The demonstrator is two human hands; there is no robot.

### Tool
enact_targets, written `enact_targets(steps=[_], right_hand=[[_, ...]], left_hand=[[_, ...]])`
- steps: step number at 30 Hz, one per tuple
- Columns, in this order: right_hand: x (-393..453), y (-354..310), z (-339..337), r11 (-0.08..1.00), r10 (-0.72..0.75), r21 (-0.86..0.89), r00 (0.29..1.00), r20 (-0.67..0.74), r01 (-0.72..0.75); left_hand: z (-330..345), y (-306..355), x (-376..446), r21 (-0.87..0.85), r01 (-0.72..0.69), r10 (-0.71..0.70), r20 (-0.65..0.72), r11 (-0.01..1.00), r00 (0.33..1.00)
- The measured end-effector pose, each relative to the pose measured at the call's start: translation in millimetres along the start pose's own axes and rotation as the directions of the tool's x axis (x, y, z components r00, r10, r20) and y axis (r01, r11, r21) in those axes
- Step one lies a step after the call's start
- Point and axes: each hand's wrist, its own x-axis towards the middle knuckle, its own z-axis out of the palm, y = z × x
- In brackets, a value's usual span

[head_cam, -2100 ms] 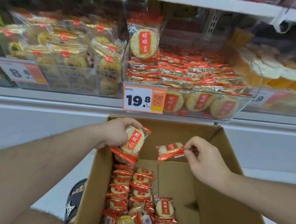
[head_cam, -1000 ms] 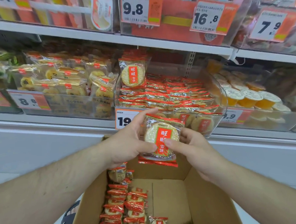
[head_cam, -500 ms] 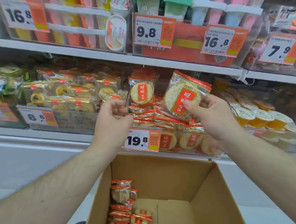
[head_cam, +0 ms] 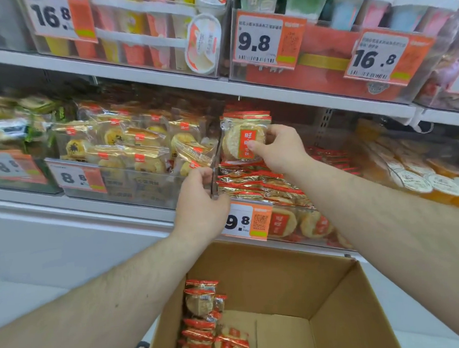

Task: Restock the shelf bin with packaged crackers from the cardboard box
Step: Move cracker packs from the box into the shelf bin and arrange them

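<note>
Risk sits at the upper left corner of the clear plastic shelf bin (head_cam: 253, 199), where the right hand (head_cam: 280, 151) holds a clear-wrapped round rice cracker pack with a red label (head_cam: 241, 142) upright, thumb across the label and fingers curled behind, at the front of a few similar packs standing on end. The left hand (head_cam: 198, 204) pinches the transparent divider wall (head_cam: 214, 172) between this bin and the neighbouring bin of gold-wrapped yellow pastries (head_cam: 131, 147), fingers curled round its edge. Below the standing packs lie flat rows of red-and-gold cracker packs (head_cam: 261, 188), heaped close to the bin's rim. Likely trouble: the upright pack has only slippery film under it, so on release it may tip forward and slide over the front, past the orange-and-white price tag (head_cam: 248, 222), down toward the floor. If the divider is let go while flexed, it may spring and knock the pastries or the standing packs. Pressing hard to wedge the pack could crack the brittle cracker. The brown cardboard box (head_cam: 281, 272) under the arms holds more packs (head_cam: 204, 321) along its left side; much of its floor is bare.
</note>
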Motion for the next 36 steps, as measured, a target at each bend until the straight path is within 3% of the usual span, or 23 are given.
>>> enact_targets(steps=[4,17,21,29,31,34,36], right_hand=[[0,-1,7,0.986,-0.043,-0.16,0.999,-0.029,0.038],[-6,0,27,0.886,0.106,-0.447,0.992,-0.068,-0.126],[-9,-2,17,0.909,0.137,-0.398,0.991,0.001,-0.125],[-13,0,8,0.949,0.15,-0.282,0.989,0.002,-0.144],[-17,-2,5,0.944,0.148,-0.299,0.989,0.006,-0.139],[-30,-8,0,0.929,0.116,-0.349,0.992,-0.045,-0.124],[-47,-7,-2,0.919,-0.084,-0.394,0.979,-0.187,0.004]], left_hand=[[2,-5,0,0.043,-0.019,0.019,0.007,0.999,1.0],[6,-4,0,0.069,-0.046,0.046,-0.004,0.997,0.999],[5,-4,-1,0.058,-0.037,0.037,-0.001,0.998,0.999],[1,-1,2,0.091,-0.038,0.042,-0.044,0.995,0.998],[-1,1,1,0.159,-0.074,0.089,-0.092,0.984,0.992],[-6,5,-4,0.211,-0.248,0.275,-0.113,0.946,0.955],[-9,7,-10,0.152,-0.378,0.385,-0.013,0.913,0.923]])
